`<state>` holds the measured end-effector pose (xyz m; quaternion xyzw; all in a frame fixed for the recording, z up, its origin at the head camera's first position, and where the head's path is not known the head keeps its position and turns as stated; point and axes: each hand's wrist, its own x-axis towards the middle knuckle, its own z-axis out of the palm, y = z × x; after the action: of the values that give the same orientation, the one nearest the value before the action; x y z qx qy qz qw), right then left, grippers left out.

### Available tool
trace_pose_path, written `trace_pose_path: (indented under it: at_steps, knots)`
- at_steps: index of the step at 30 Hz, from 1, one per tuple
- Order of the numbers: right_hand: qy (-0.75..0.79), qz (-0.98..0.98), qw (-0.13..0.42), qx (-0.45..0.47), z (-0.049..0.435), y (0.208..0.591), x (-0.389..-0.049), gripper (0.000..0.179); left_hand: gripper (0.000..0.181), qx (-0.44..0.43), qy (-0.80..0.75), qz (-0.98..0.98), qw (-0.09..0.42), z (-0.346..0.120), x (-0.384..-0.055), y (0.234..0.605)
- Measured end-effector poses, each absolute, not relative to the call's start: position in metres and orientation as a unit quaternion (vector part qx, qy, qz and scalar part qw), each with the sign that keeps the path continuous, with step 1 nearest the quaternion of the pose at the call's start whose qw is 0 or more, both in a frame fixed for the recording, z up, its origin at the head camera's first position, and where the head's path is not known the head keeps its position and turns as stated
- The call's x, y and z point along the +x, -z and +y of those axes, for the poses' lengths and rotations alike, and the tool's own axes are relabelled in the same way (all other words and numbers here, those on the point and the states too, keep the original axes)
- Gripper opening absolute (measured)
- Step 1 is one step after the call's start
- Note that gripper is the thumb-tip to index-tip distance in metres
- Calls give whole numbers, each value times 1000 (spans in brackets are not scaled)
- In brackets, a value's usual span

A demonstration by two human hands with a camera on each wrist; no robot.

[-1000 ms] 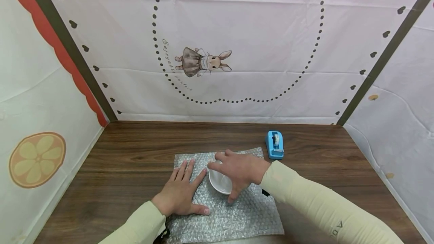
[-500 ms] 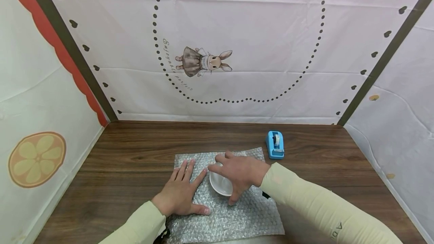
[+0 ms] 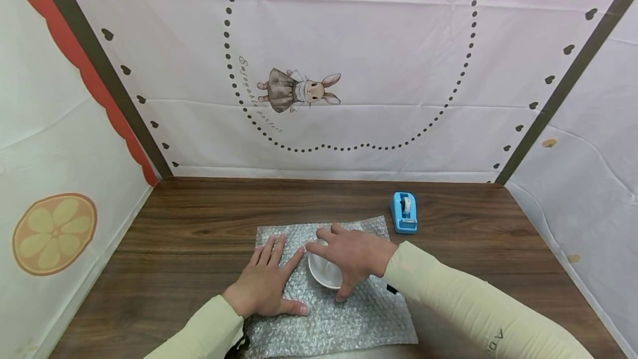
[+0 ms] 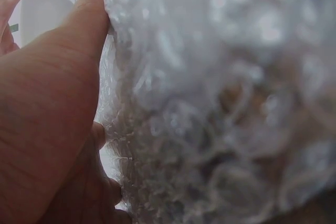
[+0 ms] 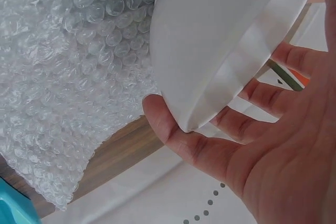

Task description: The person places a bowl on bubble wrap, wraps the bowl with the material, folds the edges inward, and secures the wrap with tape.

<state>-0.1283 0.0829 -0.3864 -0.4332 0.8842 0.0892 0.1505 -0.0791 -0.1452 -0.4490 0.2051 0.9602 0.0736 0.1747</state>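
Note:
A white bowl point(image 3: 325, 271) stands on a sheet of bubble wrap point(image 3: 359, 320), which lies on the wooden table. From above, my right hand point(image 3: 355, 255) grips the bowl's rim, with fingers on the far side and the thumb on the near side. In the right wrist view, fingers point(image 5: 210, 153) curl over the edge of the bowl point(image 5: 210, 40), and part of its inside shows. My left hand point(image 3: 266, 287) rests flat on the left part of the wrap, fingers spread, just left of the bowl. The left wrist view shows the wrap point(image 4: 220, 103) close up and blurred.
A blue tape dispenser point(image 3: 404, 213) with a roll of tape stands beyond the wrap's far right corner. Around the wrap lies the dark wooden table point(image 3: 199, 220). A printed white cloth point(image 3: 379, 71) hangs behind it, and similar cloth lines both sides.
Between one second and half a second ago, the right hand and bowl shifted very slightly toward the near side. The left hand stays in place.

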Motion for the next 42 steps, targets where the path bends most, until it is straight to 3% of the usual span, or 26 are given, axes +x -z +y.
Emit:
trace_pose_path:
  at_steps: [16,42]
  knots:
    - [-92,886,149,-429,87,391,-128,114,116,207,-78,959,177,-146,-83,450]
    - [-76,895,169,-407,98,382,-119,130,115,205,-83,960,173,-144,-79,448]
